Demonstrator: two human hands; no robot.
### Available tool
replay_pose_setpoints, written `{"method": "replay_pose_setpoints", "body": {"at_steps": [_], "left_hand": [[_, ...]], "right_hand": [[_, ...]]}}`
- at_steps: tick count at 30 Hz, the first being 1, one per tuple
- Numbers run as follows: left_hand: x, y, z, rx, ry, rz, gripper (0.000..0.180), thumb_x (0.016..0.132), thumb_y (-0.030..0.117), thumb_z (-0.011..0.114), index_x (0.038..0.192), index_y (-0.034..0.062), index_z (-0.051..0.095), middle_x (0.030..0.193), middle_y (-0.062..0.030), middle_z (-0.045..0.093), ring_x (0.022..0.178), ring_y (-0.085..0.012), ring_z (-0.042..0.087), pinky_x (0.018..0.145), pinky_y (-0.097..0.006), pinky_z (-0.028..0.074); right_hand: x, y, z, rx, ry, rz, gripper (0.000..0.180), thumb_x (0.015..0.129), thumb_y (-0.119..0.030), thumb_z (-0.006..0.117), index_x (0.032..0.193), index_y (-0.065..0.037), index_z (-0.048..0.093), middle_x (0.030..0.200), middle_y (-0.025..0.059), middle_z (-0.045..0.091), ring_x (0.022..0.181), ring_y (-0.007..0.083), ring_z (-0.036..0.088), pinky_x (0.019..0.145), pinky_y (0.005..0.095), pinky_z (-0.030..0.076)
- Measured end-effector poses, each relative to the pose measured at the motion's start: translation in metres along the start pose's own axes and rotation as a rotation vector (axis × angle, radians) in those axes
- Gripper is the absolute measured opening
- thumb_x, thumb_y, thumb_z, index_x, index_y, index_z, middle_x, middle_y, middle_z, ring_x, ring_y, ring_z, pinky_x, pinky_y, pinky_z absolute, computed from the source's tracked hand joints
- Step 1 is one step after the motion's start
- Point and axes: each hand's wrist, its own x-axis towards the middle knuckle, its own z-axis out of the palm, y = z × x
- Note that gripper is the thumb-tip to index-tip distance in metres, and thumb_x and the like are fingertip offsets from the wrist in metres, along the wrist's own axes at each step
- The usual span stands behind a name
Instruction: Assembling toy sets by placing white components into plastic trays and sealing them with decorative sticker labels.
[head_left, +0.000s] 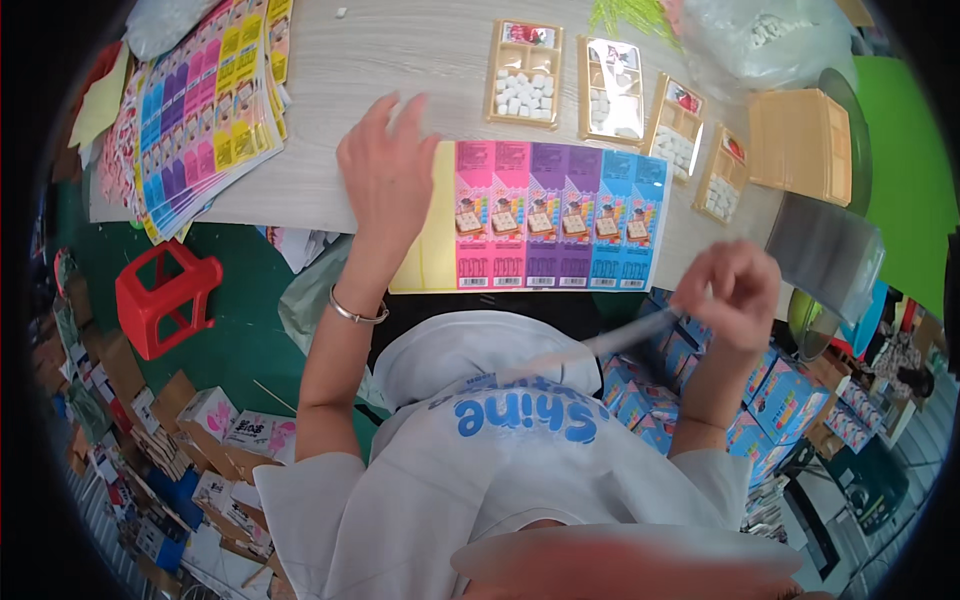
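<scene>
Head view showed the left hand (385,165) spread flat, fingers apart, pressing on the yellow end of a sheet of coloured labels (540,215) that lay at the near edge of the bench (400,50). That sheet ran from yellow through pink and purple to blue, its near edge flush with the bench's near edge. The right hand (728,292) hovered past the near edge, off the sheet's blue end, fingers pinched together on a thin pale strip (625,338) that trailed down toward the person's white shirt.

Along the far side of the bench stood a row of tan trays (523,72) holding small white pieces, with a stack of empty tan trays (800,140) toward the far right corner and clear plastic lids (825,250) just beside it. A thick pile of label sheets (205,100) lay at the left end. Below the bench, a red stool (165,297) stood on the green floor, and blue boxes (700,390) were heaped on the right.
</scene>
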Motion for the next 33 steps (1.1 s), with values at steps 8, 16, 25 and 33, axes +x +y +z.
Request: {"method": "replay_pose_setpoints", "body": {"at_steps": [8, 16, 25, 33], "left_hand": [[0.090, 0.001, 0.014, -1.909, -0.755, -0.279, 0.036, 0.093, 0.023, 0.070, 0.120, -0.0015, 0.066, 0.123, -0.0116, 0.067, 0.109, -0.0201, 0.067, 0.088, -0.033, 0.052], [0.096, 0.007, 0.056, -1.167, -0.495, -0.666, 0.034, 0.086, 0.029, 0.083, 0.098, -0.0023, 0.077, 0.076, -0.0033, 0.074, 0.070, -0.0100, 0.069, 0.062, -0.026, 0.052], [0.100, 0.013, 0.054, -0.835, -0.421, -0.633, 0.027, 0.082, 0.025, 0.084, 0.096, 0.0027, 0.081, 0.082, -0.0078, 0.079, 0.073, -0.0122, 0.074, 0.064, -0.030, 0.055], [0.097, 0.020, 0.062, -0.610, -0.383, -0.516, 0.030, 0.079, 0.026, 0.086, 0.087, -0.0010, 0.077, 0.072, -0.0128, 0.074, 0.063, -0.0249, 0.072, 0.059, -0.038, 0.054]], "right_hand": [[0.153, 0.098, -0.007, 0.142, 0.381, 0.147, 0.021, 0.092, -0.002, 0.072, 0.108, -0.004, 0.059, 0.092, 0.0074, 0.071, 0.074, 0.0103, 0.066, 0.063, 0.0219, 0.051], [0.193, 0.114, 0.001, -0.312, 0.398, 0.210, 0.051, 0.088, -0.013, 0.079, 0.129, 0.003, 0.055, 0.091, 0.0095, 0.074, 0.070, 0.0101, 0.068, 0.060, 0.0211, 0.051], [0.201, 0.122, 0.013, -0.759, 0.474, 0.191, 0.073, 0.080, -0.016, 0.085, 0.141, 0.002, 0.051, 0.083, 0.0090, 0.074, 0.067, 0.0099, 0.066, 0.060, 0.0258, 0.052], [0.205, 0.123, 0.024, -1.069, 0.461, 0.036, 0.074, 0.077, -0.024, 0.089, 0.139, -0.001, 0.053, 0.077, 0.0102, 0.072, 0.062, 0.0195, 0.067, 0.061, 0.0336, 0.054]]}}
